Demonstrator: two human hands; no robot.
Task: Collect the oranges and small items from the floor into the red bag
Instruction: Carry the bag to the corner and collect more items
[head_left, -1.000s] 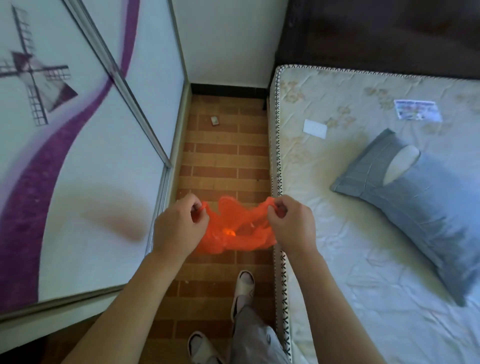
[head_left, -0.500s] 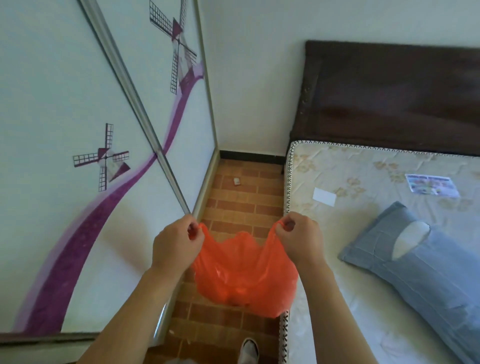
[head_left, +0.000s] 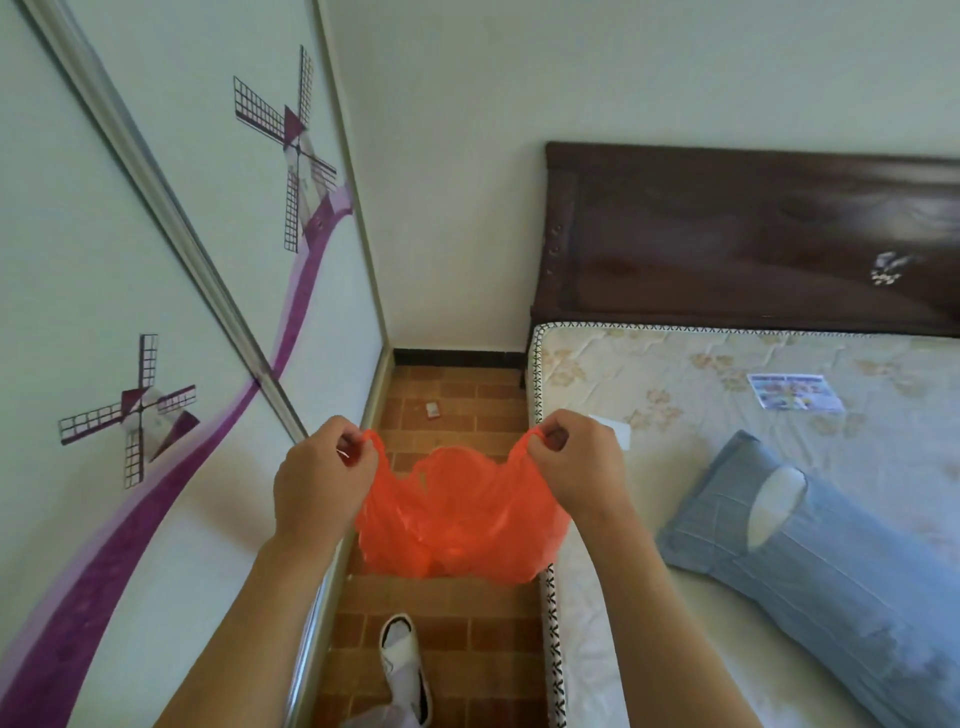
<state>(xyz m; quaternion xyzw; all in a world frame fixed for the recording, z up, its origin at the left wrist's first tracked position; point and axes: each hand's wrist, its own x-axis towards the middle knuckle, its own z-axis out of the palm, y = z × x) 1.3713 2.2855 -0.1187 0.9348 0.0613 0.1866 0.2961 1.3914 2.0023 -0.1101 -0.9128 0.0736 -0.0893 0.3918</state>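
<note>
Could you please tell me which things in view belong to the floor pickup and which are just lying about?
Job:
red bag, held by left hand and right hand
small item on the floor

Lying about:
blue pillow
white card on mattress

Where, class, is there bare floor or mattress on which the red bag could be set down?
Bare tile floor lies between the wardrobe door and the mattress, apart from a small item near the far wall. The mattress is bare between the headboard and the pillow. It is crowded near the slipper, under the red bag.
</note>
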